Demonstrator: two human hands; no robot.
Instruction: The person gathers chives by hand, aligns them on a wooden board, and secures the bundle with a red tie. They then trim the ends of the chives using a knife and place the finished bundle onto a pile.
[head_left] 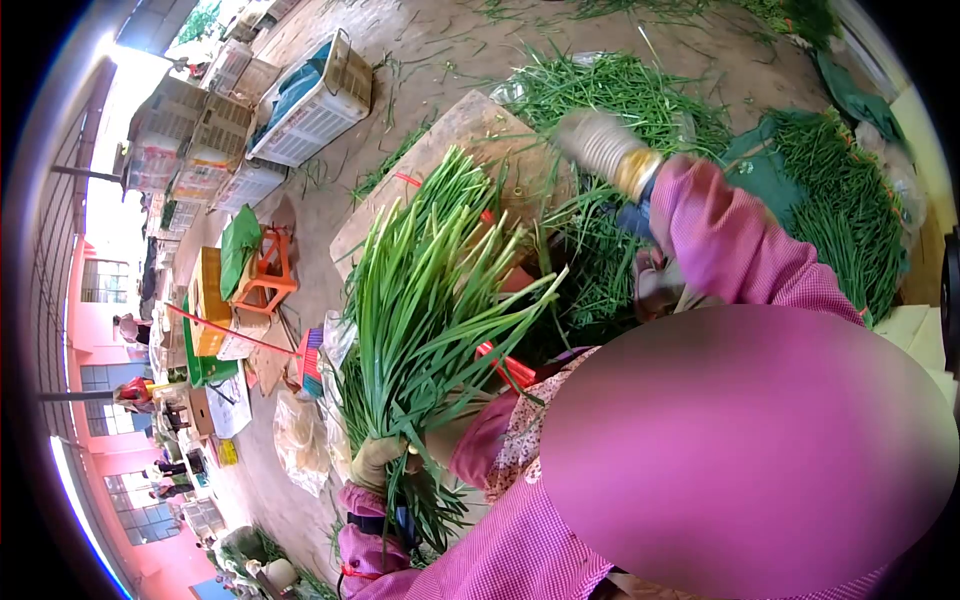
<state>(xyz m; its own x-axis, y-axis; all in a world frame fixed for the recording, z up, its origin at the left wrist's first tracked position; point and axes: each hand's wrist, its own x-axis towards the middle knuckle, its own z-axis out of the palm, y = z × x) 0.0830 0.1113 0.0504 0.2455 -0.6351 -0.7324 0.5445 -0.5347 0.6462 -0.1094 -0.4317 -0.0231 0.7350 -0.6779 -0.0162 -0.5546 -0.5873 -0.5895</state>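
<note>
While the view is rolled sideways, everything reads tilted.
left hand: gloved left hand (378, 462) at 7 o'clock, fingers wrapped tight round the stems of a chive bunch (430, 300).
chive bunch: held at its base, leaves fanning up toward 12 o'clock over the board (450, 130); centre-left of view.
right hand: gloved right hand (598, 140) at 1 o'clock, blurred; finger state cannot tell; appears empty, above loose chives (620, 90).
sleeves: pink checked sleeve (740, 250) runs from right hand down to 4 o'clock; same cloth at 6 o'clock.
board: pale slab on the ground at 12 o'clock, partly under the bunch, red band (408, 181) lying on it.
loose chives: piles on the dirt at 1 o'clock; more heaped at 3 o'clock (850, 210).
crates: white plastic crates (315, 100) at 11 o'clock, well apart from hands.
stool: orange stool (268, 270) at 9 o'clock, green sheet on top.
background: other people near pink building at 8 o'clock, too small to detail.
</note>
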